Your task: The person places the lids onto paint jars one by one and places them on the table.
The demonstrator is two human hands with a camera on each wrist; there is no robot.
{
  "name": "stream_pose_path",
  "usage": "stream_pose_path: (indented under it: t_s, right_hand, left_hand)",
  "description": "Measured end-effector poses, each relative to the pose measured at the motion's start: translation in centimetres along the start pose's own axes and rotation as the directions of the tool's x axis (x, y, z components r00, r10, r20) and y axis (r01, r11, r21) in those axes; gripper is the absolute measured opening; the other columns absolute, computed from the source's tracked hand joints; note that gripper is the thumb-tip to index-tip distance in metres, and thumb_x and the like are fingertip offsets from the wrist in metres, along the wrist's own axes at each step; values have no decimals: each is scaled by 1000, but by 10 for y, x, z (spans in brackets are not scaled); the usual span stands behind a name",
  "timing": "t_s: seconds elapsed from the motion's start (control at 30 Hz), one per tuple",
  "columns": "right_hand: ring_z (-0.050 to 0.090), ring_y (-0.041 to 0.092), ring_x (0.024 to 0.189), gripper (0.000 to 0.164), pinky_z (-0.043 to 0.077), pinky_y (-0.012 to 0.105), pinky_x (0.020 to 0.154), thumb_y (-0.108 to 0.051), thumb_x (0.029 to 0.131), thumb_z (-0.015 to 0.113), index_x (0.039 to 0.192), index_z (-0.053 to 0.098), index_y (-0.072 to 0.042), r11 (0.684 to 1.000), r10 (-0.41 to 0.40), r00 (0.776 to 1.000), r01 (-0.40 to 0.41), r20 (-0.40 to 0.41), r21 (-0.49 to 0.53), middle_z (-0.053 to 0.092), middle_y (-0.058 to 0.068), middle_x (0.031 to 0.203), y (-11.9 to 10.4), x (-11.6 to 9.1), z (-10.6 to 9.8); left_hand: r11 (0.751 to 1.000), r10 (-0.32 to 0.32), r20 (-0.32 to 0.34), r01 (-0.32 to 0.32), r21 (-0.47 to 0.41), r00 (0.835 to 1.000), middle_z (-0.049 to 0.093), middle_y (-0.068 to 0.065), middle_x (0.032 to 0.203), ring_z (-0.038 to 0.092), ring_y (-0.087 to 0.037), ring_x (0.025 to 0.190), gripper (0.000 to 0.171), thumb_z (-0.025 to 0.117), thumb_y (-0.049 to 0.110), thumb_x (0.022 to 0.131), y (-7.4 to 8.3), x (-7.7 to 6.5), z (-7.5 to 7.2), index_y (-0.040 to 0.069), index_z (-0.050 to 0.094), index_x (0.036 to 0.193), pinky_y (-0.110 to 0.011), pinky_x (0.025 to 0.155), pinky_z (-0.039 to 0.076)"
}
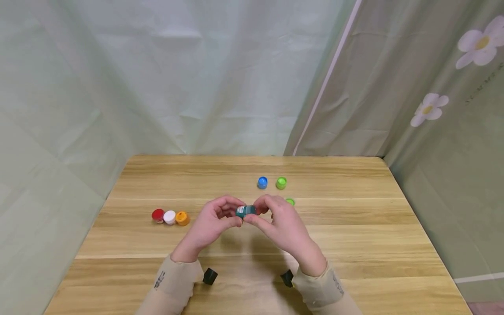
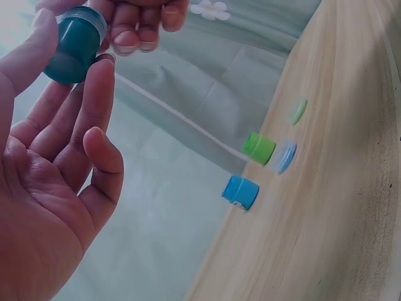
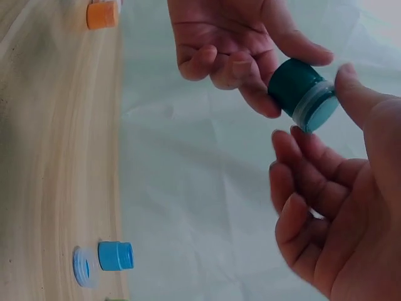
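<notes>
A small dark-teal paint jar (image 1: 241,211) is held up over the table, tipped on its side, with a label on its body. My left hand (image 1: 212,221) grips the jar's body between thumb and fingers. At the other end, my right hand (image 1: 283,223) pinches the lid (image 3: 321,113), thumb on one side and fingertips on the other. The lid sits on the jar. Beyond the hands stand an uncapped blue paint jar (image 1: 262,183) and an uncapped green paint jar (image 1: 281,183). A green lid (image 1: 290,201) lies just past the right hand.
Left of the hands, red (image 1: 158,215), white (image 1: 169,217) and orange (image 1: 183,218) paint jars stand in a row, capped. A blue-tinted lid (image 2: 285,157) lies near the uncapped jars, hidden by the hands in the head view. Curtains (image 1: 220,87) hang behind the wooden table (image 1: 374,245).
</notes>
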State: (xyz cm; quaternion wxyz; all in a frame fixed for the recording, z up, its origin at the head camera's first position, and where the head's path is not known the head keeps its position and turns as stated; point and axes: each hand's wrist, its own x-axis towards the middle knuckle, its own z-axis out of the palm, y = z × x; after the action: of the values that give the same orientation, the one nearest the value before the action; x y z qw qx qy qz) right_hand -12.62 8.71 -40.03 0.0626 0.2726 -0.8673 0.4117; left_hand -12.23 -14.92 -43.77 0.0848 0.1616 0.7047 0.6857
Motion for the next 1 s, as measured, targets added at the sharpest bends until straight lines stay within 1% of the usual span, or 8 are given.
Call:
stream_pose_path:
  t_s: [0.07,0.2,0.3,0.43,0.57,0.77,0.87,1.0]
  right_hand:
    - [59,9,80,24,50,30,67,-42,100,77,90,68,-23,999,41,999,-40,25,-32,64,-14,84,0,0,0]
    - [50,10,60,51,45,30,58,-52,111,53,73,64,-22,986,164,984,-163,65,-22,57,-12,67,2,-2,-6]
    - [54,11,61,50,46,32,60,-51,113,48,78,69,-21,979,198,979,-200,46,49,60,-10,67,5,-2,-14]
    - [63,10,86,20,54,37,72,-38,105,71,117,74,-22,995,51,999,-52,10,90,69,-10,95,9,0,-22]
    - [63,13,107,55,56,38,82,-27,92,89,141,67,-21,983,-170,985,168,20,72,67,-8,129,10,1,-23]
    - [65,15,115,50,58,34,92,-7,88,89,134,73,-18,944,-320,947,318,9,94,67,-4,132,9,1,-16]
    - [68,15,111,45,59,32,90,-6,87,89,129,76,-16,942,-325,946,325,-13,83,70,-3,126,9,0,-13]
    - [67,14,104,38,56,30,78,-20,87,91,123,78,-17,965,-260,965,260,-26,39,74,-7,113,8,-1,-11]
  left_hand:
    - [1000,-1,-8,1,31,1000,75,-7,111,67,-27,94,31,83,9,95,1,0,1,8,72,124,-33,81,58]
    - [998,-13,-19,14,68,1000,75,-6,112,65,-30,95,32,85,11,94,2,1,2,11,73,124,-34,81,56]
    - [998,-29,-28,31,56,999,76,-6,116,67,-29,95,32,83,13,96,3,1,2,11,72,126,-33,85,57]
    - [1000,-19,-8,19,-6,1000,74,-10,119,70,-26,90,31,74,12,103,4,1,2,4,67,131,-34,90,60]
    - [999,23,14,-23,-40,1000,74,-11,119,70,-25,85,29,67,11,107,2,1,1,-1,64,133,-35,89,60]
    - [997,64,45,-62,-52,997,75,-9,119,70,-25,85,28,66,11,107,-1,1,1,-3,64,132,-35,88,61]
    - [997,53,47,-51,-57,997,75,-9,119,70,-24,86,29,68,11,106,-1,-1,1,-3,64,132,-35,87,61]
    - [998,36,35,-34,-57,999,75,-10,120,70,-24,89,30,71,10,104,0,-2,1,-1,65,131,-34,86,61]
